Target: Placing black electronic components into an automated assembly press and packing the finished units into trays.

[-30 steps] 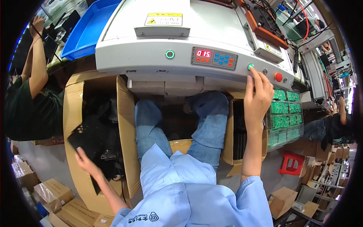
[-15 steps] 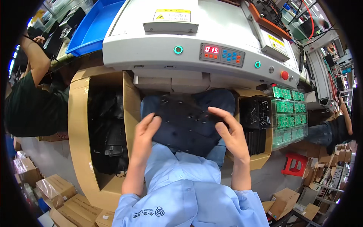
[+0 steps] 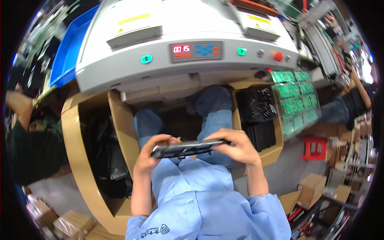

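Observation:
A thin black plastic panel [image 3: 186,149], like a flat device housing, is held over my lap, turned almost edge-on so its broad faces hardly show. My left hand [image 3: 150,155] grips its left end, fingers wrapped over the edge. At the right end, my right hand [image 3: 240,148] pinches it between thumb and fingers. Small dark bits project from its lower edge, too blurred to make out.
A carton [image 3: 73,136] of black parts stands left of my legs. To the right, another carton [image 3: 273,160] holds black panels, beside clear trays of green circuit boards [image 3: 295,105]. A white machine with a control panel [image 3: 196,52] stands ahead; a red stool [image 3: 314,148] is at right.
The black panel lay broad side up on my lap, with my hands apart beside it. Now both hands hold it, lifted and tipped edge-on. The whole view has shifted.

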The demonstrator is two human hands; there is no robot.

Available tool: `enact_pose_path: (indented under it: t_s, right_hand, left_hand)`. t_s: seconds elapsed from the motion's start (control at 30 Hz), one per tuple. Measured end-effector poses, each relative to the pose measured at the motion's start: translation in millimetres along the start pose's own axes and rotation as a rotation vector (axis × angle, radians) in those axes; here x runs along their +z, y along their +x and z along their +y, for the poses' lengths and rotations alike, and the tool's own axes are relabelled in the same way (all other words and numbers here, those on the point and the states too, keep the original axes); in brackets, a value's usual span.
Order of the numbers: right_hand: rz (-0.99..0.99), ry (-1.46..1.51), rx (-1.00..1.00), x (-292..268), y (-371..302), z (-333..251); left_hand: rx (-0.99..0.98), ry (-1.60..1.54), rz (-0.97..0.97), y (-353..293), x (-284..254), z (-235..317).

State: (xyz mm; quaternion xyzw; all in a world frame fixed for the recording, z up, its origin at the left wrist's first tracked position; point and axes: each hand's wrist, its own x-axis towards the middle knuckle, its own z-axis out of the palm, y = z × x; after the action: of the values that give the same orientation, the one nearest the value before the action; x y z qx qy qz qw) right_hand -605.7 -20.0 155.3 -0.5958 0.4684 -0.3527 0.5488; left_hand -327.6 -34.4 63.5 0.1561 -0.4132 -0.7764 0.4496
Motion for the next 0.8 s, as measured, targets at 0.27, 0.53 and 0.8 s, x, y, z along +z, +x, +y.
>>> enact_pose_path:
  t_s: [0.27,0.53,0.8]
  right_hand:
    - [-0.319,-0.072,-0.414,-9,7,11]
    - [0.028,-0.297,-0.370,-42,3,1]
    - [0.224,-0.822,0.016,-179,5,102]
  left_hand:
    - [-0.210,-0.602,0.096,-20,29,-13]
    - [-0.620,-0.446,0.618,-10,31,-43]
    - [-0.336,-0.399,0.632,3,2,-33]
